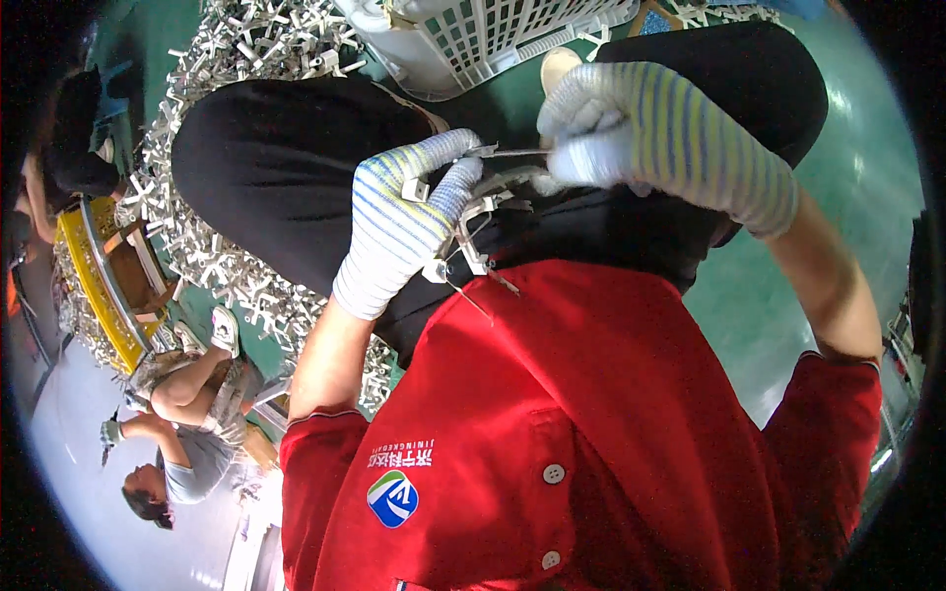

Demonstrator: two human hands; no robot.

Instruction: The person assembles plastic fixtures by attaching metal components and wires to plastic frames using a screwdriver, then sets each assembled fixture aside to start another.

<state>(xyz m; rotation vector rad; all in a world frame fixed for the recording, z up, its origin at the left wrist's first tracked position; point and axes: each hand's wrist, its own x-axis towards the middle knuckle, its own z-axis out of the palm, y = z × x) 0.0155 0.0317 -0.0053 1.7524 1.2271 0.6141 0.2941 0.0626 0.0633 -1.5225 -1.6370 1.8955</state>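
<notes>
My left hand (404, 217), in a striped knit glove, is closed with thumb and forefinger pinched together on a branching piece of white moulded plastic (478, 222). Small blocky ends of it stick out around the fingers, and thin stems hang down towards my red shirt. A thin greyish rod (519, 153) spans the gap between the two hands; whether it belongs to the plastic piece or is a separate tool, I cannot tell. At its other end is my right hand (680, 138), gloved alike, with curled fingers smeared by motion. Both hands are above my lap.
A heap of white plastic pieces (222, 231) covers the green floor along my left leg. Beyond my knees stands a white slatted basket (473, 44). Another person (192, 473) sits at the lower left, near a yellow crate (89, 281).
</notes>
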